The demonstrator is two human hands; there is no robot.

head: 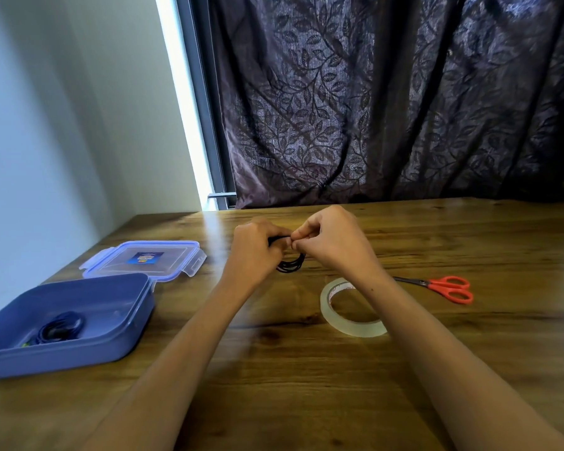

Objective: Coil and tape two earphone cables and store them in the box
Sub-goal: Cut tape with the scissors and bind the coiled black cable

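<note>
Your left hand (258, 249) is curled round one side of the cable (292, 266), a black coil of several loops that hangs between and just below both hands, clear of the table (306, 385). Your right hand (332, 242) pinches the top of the coil with thumb and fingertips, touching the left hand. Whether a strip of tape lies under those fingertips cannot be told. The main hazard is loss of the coil: if either grip slackens before the loops are bound, the strands are likely to spring apart and need rewinding. If tape is present, it may cling to your fingertips and peel off as you let go, or it may catch only the outer strands and leave the inner loops free. The tape roll (352, 330) lies under your right forearm and the scissors (450, 288) lie further right of that hand, so a low sweep of the arm could push either away. The box (118, 346) sits well to the left of and nearer than your left hand, with a second coil (61, 330) already inside. A careless drop could land on the rim or short of it.
</note>
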